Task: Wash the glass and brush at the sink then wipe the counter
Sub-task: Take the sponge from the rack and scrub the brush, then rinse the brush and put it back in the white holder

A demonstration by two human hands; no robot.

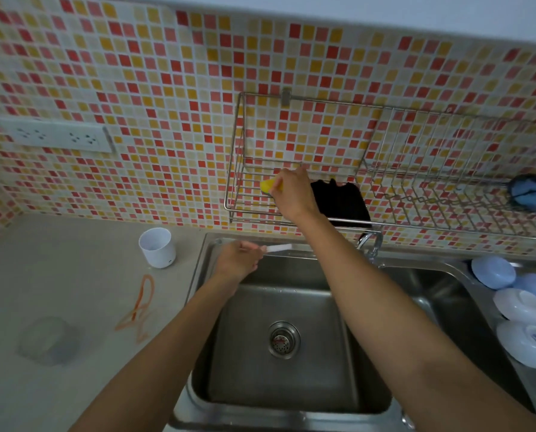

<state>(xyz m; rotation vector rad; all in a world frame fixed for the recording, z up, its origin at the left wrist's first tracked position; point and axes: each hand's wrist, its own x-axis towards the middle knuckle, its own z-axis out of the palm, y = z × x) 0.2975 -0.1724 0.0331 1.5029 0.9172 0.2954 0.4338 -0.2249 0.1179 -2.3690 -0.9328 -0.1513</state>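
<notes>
My left hand [240, 260] is over the back left corner of the steel sink [279, 397], closed around a thin white brush handle [279, 247] that sticks out to the right. My right hand [293, 194] reaches up into the wire rack [254, 198] on the tiled wall and grips a yellow sponge [268, 184]. A black cloth [341, 202] hangs in the rack just right of that hand. A white cup [157, 247] stands on the counter left of the sink. A clear glass [47, 341] lies blurred on the counter near the left edge.
Orange rubber bands [140, 302] lie on the counter [73, 275] between cup and sink. The faucet [369, 243] stands behind the sink. Several pale blue and white bowls [522, 310] sit upside down at the right. A blue scrubber [530, 190] hangs at the rack's right end.
</notes>
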